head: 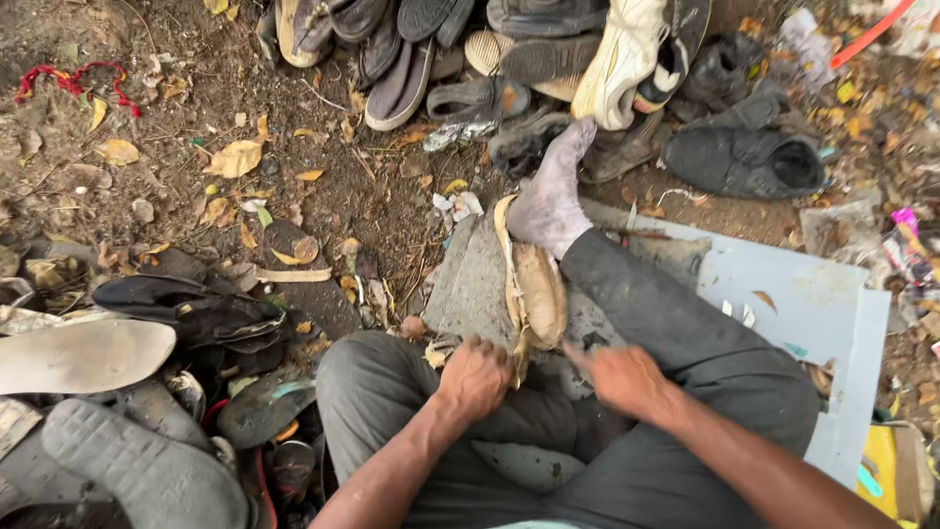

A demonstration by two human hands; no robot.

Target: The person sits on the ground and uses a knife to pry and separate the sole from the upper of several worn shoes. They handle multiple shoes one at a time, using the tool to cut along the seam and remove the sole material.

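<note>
Tan worn sole [537, 294] gripped by left hand [474, 377]; right hand [623, 378] grip unclear, fingertips hidden.

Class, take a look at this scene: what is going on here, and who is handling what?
A person sits on the ground among heaps of worn shoes and soles. Both hands work at the near end of a tan shoe sole lying on a grey slab: the left hand is closed on that end, the right hand is beside it. The person's socked foot presses on the sole's far end. A pile of old shoes lies ahead, and loose soles lie to the left.
</note>
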